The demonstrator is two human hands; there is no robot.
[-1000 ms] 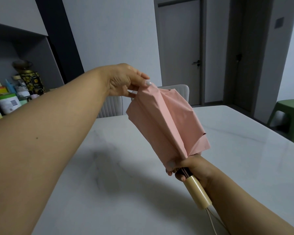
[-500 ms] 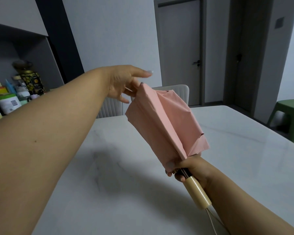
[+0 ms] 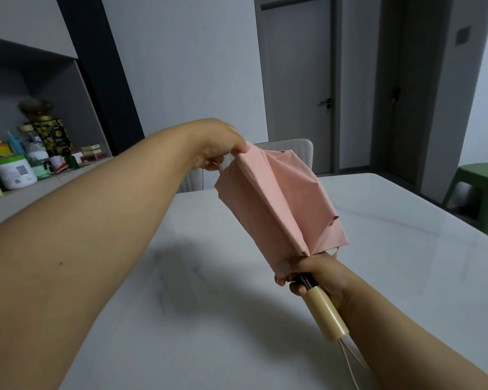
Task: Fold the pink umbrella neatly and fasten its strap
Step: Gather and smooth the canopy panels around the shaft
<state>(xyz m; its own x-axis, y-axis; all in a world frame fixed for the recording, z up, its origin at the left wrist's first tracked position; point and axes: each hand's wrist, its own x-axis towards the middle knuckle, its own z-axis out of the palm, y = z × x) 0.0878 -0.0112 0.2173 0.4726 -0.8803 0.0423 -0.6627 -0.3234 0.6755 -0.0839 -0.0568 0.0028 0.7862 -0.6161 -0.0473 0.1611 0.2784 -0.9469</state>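
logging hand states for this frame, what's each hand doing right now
Left hand: pinches the top edge of the pink umbrella.
Right hand: grips the umbrella just above its handle.

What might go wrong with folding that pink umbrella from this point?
1. The left hand pinches only a far corner of the pink umbrella; the fabric may slip free.
2. The panels look loose and uneven, so creases could set crookedly.
3. The right hand grips where the canopy meets the handle, near exposed ribs that might catch fabric or fingers.
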